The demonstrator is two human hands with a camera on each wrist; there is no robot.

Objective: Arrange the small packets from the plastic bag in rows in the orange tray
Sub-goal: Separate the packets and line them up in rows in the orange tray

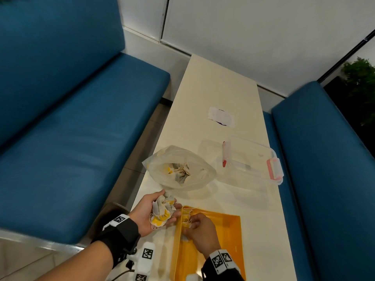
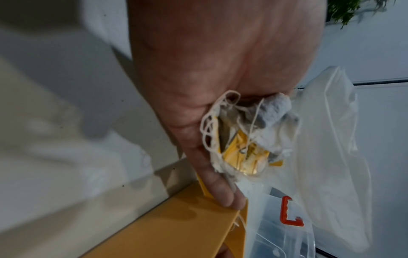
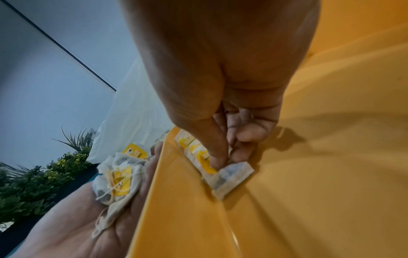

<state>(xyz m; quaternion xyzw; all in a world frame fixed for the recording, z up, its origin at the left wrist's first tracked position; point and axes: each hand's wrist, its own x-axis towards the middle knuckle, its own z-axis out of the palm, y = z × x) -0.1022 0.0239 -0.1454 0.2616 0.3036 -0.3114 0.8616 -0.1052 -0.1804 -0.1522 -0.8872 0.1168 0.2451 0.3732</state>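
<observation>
My left hand (image 1: pixel 151 209) is palm up just left of the orange tray (image 1: pixel 227 236), holding a bunch of small white-and-yellow stringed packets (image 1: pixel 164 209) (image 2: pixel 243 139) (image 3: pixel 119 178). My right hand (image 1: pixel 189 224) is inside the tray's far left corner. Its thumb and fingers pinch one packet (image 3: pixel 232 176) down against the tray floor by the left wall. A short row of packets (image 3: pixel 189 144) lies along that wall behind it. The open plastic bag (image 1: pixel 194 159), with more packets inside, sits on the table beyond the tray.
A clear plastic box (image 1: pixel 253 159) with red clasps stands right of the bag. A white paper patch (image 1: pixel 221 117) lies farther up the cream table (image 1: pixel 219 84). Blue benches (image 1: pixel 60 138) (image 1: pixel 324 159) flank the table. White tagged blocks (image 1: pixel 145 258) lie left of the tray's near end.
</observation>
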